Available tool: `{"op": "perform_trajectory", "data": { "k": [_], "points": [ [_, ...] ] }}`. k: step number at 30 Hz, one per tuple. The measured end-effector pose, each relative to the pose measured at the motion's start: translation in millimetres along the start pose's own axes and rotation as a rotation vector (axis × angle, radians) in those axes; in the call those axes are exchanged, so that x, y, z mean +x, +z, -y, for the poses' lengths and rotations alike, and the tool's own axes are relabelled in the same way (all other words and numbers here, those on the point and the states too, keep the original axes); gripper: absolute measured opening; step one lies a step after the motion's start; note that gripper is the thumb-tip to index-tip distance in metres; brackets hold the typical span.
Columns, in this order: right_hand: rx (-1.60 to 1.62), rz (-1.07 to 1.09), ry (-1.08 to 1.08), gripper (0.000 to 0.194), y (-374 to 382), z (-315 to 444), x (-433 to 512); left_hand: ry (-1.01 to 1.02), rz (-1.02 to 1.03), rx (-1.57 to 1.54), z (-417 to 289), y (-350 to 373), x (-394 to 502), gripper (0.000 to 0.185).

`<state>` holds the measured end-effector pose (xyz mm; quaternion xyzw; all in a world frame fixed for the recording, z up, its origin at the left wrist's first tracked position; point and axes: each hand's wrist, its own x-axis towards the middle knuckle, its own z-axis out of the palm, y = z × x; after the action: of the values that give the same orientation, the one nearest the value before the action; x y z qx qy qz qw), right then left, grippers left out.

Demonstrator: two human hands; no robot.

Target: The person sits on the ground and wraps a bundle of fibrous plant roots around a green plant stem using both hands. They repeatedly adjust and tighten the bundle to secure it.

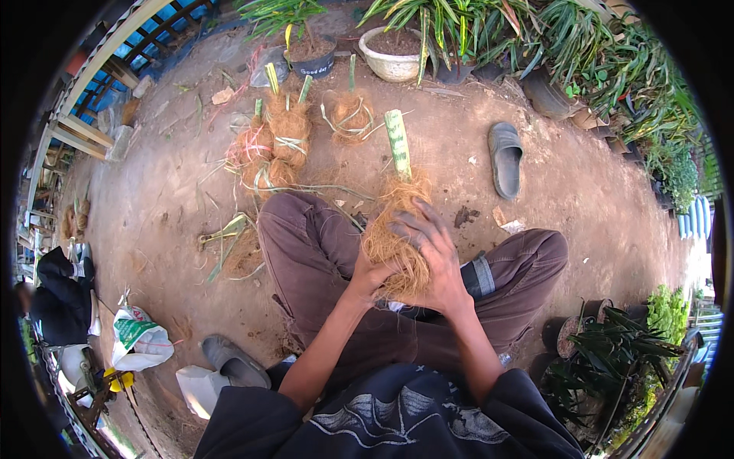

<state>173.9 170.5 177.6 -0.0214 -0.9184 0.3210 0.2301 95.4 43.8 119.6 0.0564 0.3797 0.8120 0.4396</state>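
Note:
Both my hands hold a bundle of brown coconut fibre [395,246] above my crossed legs. A mottled green leaf cutting [398,143], like snake plant, sticks up from its far end. My left hand [375,272] grips the lower left side, its fingers partly hidden by the fibre. My right hand [436,252] is wrapped over the right side, its fingertips darkened. Beyond my left knee stand several tied fibre bundles [289,132] with cut leaf stubs, and a single tied one [351,117] lies apart. Loose fibre [243,252] and leaf strips [229,229] lie beside that knee.
A grey clog [506,160] lies ahead to the right, another [235,361] behind to the left by a pale block [200,390]. A white plastic bag [140,338] is at the left. Potted plants [393,57] line the far side; more pots [565,335] stand at the lower right.

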Motion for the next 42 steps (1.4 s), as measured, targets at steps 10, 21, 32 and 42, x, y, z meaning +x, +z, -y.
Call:
{"op": "perform_trajectory", "data": {
  "k": [10,21,32,42],
  "points": [
    [0.212,-0.173,-0.105,0.049,-13.2,3.9,-1.9,0.230,0.251,-0.056,-25.8,33.1,-18.1,0.090],
    [0.137,-0.493,0.007,0.037,9.9,24.7,-16.7,0.428,-0.047,0.322,-28.9,73.7,-28.5,0.080],
    [1.748,-0.496,0.511,0.049,-12.2,19.2,-33.1,0.188,-0.130,0.059,-31.0,54.2,-14.7,0.088],
    [1.238,-0.546,0.403,0.063,2.6,40.4,-11.5,-0.047,-0.225,-0.368,-53.8,53.5,-16.0,0.039]
  ]
}}
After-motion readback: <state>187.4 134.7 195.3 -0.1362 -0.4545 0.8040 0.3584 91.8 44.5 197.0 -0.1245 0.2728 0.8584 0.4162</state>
